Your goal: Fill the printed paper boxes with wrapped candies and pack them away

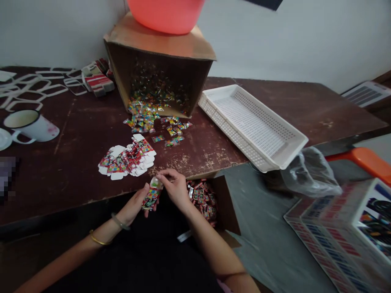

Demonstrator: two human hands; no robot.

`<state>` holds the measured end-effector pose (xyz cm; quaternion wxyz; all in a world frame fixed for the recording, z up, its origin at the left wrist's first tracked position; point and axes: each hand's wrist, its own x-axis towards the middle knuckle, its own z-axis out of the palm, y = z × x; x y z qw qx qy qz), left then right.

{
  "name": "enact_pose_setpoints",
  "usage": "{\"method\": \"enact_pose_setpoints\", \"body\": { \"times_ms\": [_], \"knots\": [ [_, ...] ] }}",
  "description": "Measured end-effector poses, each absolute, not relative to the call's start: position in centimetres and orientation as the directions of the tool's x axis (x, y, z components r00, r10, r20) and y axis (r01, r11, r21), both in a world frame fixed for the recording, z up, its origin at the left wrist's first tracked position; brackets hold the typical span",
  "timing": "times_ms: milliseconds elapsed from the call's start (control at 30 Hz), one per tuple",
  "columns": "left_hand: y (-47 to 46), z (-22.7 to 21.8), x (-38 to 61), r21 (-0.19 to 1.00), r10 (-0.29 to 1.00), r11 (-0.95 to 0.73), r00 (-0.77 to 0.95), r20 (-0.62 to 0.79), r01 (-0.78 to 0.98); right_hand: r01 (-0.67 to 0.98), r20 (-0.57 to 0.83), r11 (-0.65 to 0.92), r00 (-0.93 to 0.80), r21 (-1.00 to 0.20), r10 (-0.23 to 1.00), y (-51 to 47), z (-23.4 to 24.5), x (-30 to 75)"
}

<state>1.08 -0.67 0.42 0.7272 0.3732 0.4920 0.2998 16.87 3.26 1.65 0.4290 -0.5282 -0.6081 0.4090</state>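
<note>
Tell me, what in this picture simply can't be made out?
Head view, the only one.
small carton: print too small to read; the left hand and right hand cover its sides.
pink basin: cut off by the top edge.
pixelated patch at the left edge: blurred out.
cardboard box: its depth is too dark to see.
printed case: cut by the right and bottom edges.

A worn dark brown table (76, 162) stands against a plain white wall (275, 40) in dim light.
</note>
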Motion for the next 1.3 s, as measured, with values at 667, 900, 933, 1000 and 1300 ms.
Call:
{"method": "enact_pose_setpoints", "body": {
  "times_ms": [667,900,933,1000,1300],
  "knots": [
    [1.5,0.2,-0.5,0.732,0.681,0.68,0.407,-0.608,-0.043,0.101,-0.007,0.045,-0.463,-0.994,0.886,1.5,0.9,18.0],
    [0.8,0.1,-0.3,0.717,0.633,0.683,0.603,-0.486,-0.14,0.118,-0.074,-0.031,-0.379,-0.992,0.922,2.5,1.0,19.0],
    [0.7,0.0,-0.4,0.741,0.629,0.664,0.613,-0.477,-0.105,0.09,-0.1,-0.071,-0.382,-0.993,0.919,2.6,0.6,19.0],
    [0.5,-0.2,-0.8,0.778,0.62,0.627,0.619,-0.482,-0.023,0.033,-0.166,-0.167,-0.392,-0.985,0.905,2.3,-0.1,19.0],
    [-0.5,1.2,0.8,0.589,0.579,0.774,0.634,-0.512,-0.232,0.302,0.101,0.258,-0.451,-0.918,0.887,0.1,1.6,20.4]
  ]
}}
